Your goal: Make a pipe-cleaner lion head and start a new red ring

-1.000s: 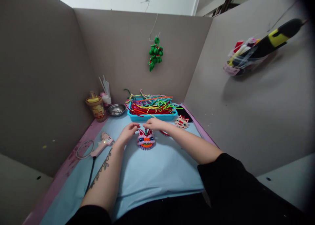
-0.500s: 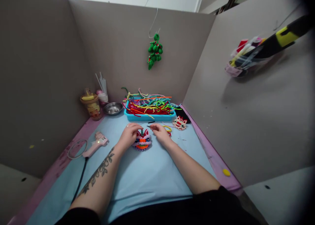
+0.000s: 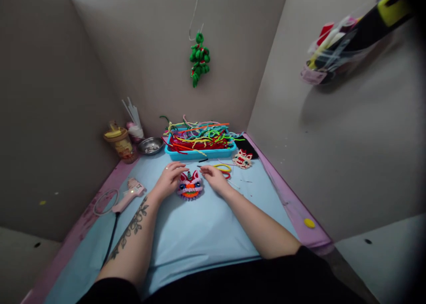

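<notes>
Lion-face craft [image 3: 190, 188] sits on desk [image 3: 206, 230] btwn L hand [image 3: 167, 179] & R hand [image 3: 214, 178], L fingers [image 3: 176, 167] curled close by its L edge, R fingers [image 3: 205, 170] bent just beside its R, can't tell if either's gripping.

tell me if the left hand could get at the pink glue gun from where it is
Probably yes: the pink glue gun lies to the left of the left hand, with only blue cloth visible between them.
</notes>
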Demonstrator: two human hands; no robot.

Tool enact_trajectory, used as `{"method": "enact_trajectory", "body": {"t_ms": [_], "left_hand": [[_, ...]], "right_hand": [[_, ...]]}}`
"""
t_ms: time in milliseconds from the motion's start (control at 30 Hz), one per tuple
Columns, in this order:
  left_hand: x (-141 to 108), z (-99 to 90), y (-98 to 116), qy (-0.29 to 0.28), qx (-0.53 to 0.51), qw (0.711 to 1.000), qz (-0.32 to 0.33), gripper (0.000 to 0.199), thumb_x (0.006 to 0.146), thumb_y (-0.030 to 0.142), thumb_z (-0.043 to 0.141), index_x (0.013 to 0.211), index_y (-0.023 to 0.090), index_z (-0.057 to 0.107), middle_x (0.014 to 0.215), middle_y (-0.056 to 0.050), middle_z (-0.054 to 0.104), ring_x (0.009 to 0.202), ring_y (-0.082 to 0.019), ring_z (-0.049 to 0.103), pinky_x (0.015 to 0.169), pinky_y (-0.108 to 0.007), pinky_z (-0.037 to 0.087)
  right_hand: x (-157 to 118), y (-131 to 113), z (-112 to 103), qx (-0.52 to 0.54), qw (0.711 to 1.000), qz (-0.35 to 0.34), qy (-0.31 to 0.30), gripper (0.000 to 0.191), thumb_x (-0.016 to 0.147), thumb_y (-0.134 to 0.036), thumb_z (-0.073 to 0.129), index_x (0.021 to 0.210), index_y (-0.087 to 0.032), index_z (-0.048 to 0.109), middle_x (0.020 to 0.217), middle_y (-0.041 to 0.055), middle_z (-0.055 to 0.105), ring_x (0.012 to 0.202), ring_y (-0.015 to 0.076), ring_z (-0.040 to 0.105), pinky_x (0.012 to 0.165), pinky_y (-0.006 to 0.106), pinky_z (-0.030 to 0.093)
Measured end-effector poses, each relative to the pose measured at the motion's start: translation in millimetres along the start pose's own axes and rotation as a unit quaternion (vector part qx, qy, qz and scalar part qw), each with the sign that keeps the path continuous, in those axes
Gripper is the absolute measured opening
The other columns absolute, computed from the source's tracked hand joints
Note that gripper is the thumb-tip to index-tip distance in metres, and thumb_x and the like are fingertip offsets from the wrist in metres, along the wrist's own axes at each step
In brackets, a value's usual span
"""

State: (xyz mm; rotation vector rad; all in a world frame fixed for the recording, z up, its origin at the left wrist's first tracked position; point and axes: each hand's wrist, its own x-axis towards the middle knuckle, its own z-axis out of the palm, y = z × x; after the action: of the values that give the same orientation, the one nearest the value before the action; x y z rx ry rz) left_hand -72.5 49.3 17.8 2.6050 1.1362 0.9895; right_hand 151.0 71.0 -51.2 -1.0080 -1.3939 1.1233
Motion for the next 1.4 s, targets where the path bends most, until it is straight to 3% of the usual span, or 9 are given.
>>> {"method": "enact_trajectory", "body": {"t_ms": [467,767,1033,1400], "left_hand": [[-1,4.0,-5,-0.009,0.042,0.999,-0.003,0.046,0.081,0.002,0.037,0.108,0.023,0.067,0.120,-0.008,0.059,0.118,-0.023,0.045,0.102,-0.049,0.037],[0,4.4,-2,-0.018,0.043,0.999,-0.002,0.053,0.075,-0.001,0.039,0.111,0.026,0.065,0.123,-0.007,0.057,0.119,-0.023,0.044,0.102,-0.049,0.037],[-1,3.1,-3,-0.029,0.050,0.998,0.007,0.060,0.069,-0.005,0.038,0.113,0.027,0.065,0.125,-0.007,0.054,0.121,-0.023,0.042,0.102,-0.049,0.036],[-1,4.2,-2,-0.024,0.033,0.999,0.005,0.056,0.074,-0.003,0.038,0.115,0.024,0.064,0.124,-0.008,0.055,0.117,-0.022,0.045,0.101,-0.045,0.039]], "right_hand": [[-10,-16,7,-0.038,0.998,-0.016,-0.042,0.038,0.074,-0.014,0.055,0.112,-0.017,0.057,0.109,0.0093,0.064,0.102,0.0188,0.059,0.092,0.037,0.045],[-24,-33,6,-0.077,0.985,-0.033,-0.153,0.075,0.070,-0.029,0.070,0.137,-0.025,0.036,0.140,0.0112,0.040,0.128,0.0255,0.039,0.094,0.038,0.043],[-23,-20,12,-0.086,0.985,-0.063,-0.132,0.080,0.066,-0.026,0.073,0.137,-0.027,0.036,0.137,0.0099,0.042,0.129,0.0266,0.037,0.099,0.041,0.040],[-18,-28,8,-0.024,0.993,0.011,-0.115,0.070,0.065,-0.007,0.053,0.132,-0.022,0.040,0.133,0.0114,0.048,0.119,0.0211,0.048,0.089,0.033,0.046]]}}
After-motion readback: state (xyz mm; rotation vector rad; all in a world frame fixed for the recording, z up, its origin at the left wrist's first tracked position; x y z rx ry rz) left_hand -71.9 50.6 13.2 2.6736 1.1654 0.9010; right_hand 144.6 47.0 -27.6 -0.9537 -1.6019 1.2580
